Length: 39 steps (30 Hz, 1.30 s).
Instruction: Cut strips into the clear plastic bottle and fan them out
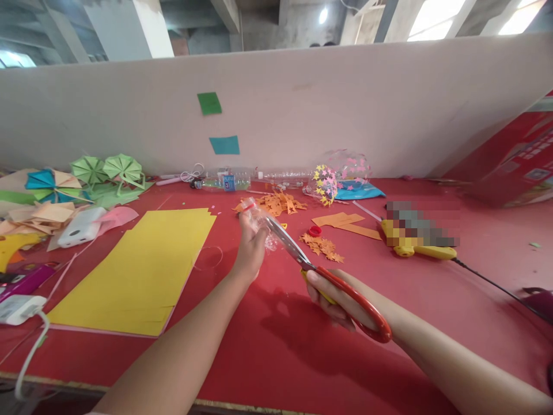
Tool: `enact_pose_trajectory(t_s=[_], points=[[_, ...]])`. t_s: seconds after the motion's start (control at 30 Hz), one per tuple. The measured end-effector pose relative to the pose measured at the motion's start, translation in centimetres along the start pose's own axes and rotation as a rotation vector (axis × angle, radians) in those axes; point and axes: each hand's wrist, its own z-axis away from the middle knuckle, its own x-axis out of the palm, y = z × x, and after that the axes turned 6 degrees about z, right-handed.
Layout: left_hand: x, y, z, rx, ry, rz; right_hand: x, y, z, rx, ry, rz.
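My left hand is closed around a piece of clear plastic bottle, held above the red table. My right hand grips the red and yellow handles of a pair of scissors. The metal blades point up and left and meet the clear plastic beside my left hand's fingers. Both hands hover over the middle of the table.
Yellow paper sheets lie at left, with folded paper fans and a white power bank behind. Orange star cut-outs, clear bottles, a star-covered plastic piece and a yellow glue gun lie around. A white partition closes the back.
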Motion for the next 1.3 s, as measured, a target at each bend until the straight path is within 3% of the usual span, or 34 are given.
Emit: enact_pose_trajectory(t_s=[0.3,0.5,0.67,0.87,1.1,1.3], points=[[0.2,0.0,0.3,0.095,-0.120,-0.294,0.1,-0.1,-0.1,-0.002,0.026,-0.014],[0.4,0.2,0.5,0.065,-0.098,-0.263,0.4,-0.3,0.0,0.079,0.057,-0.040],[0.2,0.2,0.4,0.065,-0.064,-0.270,0.3,-0.2,0.1,0.060,0.030,-0.042],[-0.1,0.1,0.1,0.136,-0.165,-0.313,0.0,0.4,0.0,0.011,-0.035,-0.100],[-0.1,0.2,0.6,0.115,-0.049,-0.310,-0.1,0.1,0.2,-0.007,-0.035,-0.061],[0.8,1.3,0.8,0.129,-0.175,-0.085,0.1,0.0,0.5,-0.038,0.026,0.053]])
